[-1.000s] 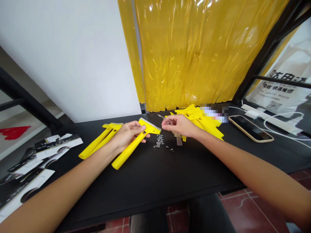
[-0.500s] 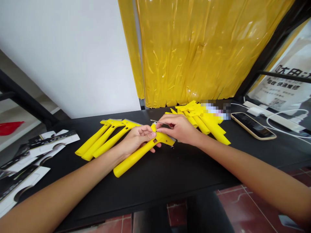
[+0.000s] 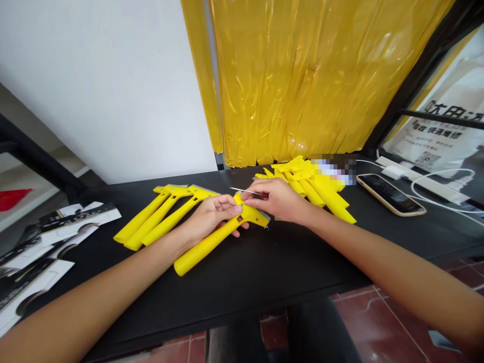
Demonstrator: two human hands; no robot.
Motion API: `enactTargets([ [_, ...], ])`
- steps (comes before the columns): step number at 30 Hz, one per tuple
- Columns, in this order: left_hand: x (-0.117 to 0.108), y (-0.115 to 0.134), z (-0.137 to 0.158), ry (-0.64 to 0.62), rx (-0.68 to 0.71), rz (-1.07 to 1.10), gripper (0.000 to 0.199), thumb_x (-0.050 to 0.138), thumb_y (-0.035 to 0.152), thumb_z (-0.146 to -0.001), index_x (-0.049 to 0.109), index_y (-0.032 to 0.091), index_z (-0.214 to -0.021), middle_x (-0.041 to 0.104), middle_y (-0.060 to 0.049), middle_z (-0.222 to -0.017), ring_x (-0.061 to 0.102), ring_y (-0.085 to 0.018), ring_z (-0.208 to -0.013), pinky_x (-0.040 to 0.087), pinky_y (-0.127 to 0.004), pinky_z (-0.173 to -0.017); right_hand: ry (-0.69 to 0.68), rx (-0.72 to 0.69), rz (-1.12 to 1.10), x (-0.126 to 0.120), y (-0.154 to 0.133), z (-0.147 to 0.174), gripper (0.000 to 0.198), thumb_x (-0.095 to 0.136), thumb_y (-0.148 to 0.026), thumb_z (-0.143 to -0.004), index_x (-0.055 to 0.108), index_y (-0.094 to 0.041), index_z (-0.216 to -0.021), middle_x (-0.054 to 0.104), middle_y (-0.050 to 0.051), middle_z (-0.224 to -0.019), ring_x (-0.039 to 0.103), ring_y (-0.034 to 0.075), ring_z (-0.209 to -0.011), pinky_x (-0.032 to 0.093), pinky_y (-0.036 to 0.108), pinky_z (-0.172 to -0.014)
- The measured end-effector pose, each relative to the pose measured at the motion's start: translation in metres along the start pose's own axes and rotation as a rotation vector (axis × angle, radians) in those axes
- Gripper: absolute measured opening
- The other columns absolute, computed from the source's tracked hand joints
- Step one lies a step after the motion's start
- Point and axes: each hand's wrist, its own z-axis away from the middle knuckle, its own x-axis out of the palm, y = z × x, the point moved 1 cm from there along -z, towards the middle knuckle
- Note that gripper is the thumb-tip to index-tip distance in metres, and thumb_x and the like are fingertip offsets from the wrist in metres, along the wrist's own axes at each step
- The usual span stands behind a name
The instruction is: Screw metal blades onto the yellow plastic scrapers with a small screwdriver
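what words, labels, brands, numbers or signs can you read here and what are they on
"回收 快速维修" (first character blurred): on the white bag at the right.
Larger characters above it: blurred and partly cut off, not surely readable.
Small lines and QR code on the bag: too blurred.
Black-and-white cards at the left: print too small and blurred.
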Motion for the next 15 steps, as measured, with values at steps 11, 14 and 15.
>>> enactTargets([
  [11, -0.0004, 0.0003, 0.0005, -0.008, 0.022, -0.057, 0.027, 0.075, 0.033, -0.085, 0.064, 0.013, -0.099, 0.071, -0.010, -0.092, 0.074, -0.028, -0.085, 0.062, -0.032, -0.060, 0.002, -0.168, 0.228, -0.0002, 0.0007, 0.0050, 0.012, 0.057, -0.018, -0.091, 0.067, -0.017, -0.098, 0.067, 0.006, -0.094, 0.061, 0.016, -0.084, 0.045, 0.027, -0.077],
  [14, -0.0015, -0.0008, -0.0004, 0.028, 0.015, -0.054, 0.026, 0.076, 0.032, -0.084, 0.064, 0.014, -0.099, 0.071, -0.009, -0.093, 0.074, -0.027, -0.082, 0.062, -0.033, -0.059, 0.068, -0.171, 0.123, 0.0005, -0.0044, 0.0033, 0.007, 0.061, -0.018, -0.087, 0.067, -0.017, -0.091, 0.067, 0.003, -0.085, 0.060, 0.013, -0.076, 0.044, 0.025, -0.071],
  [15, -0.0017, -0.0011, -0.0006, 0.035, 0.008, -0.055, 0.026, 0.077, 0.031, -0.084, 0.065, 0.014, -0.098, 0.071, -0.009, -0.092, 0.074, -0.027, -0.082, 0.062, -0.033, -0.059, 0.077, -0.166, 0.099, 0.0008, -0.0062, 0.0027, 0.007, 0.062, -0.019, -0.086, 0.067, -0.018, -0.090, 0.067, 0.002, -0.083, 0.059, 0.013, -0.074, 0.044, 0.025, -0.070],
])
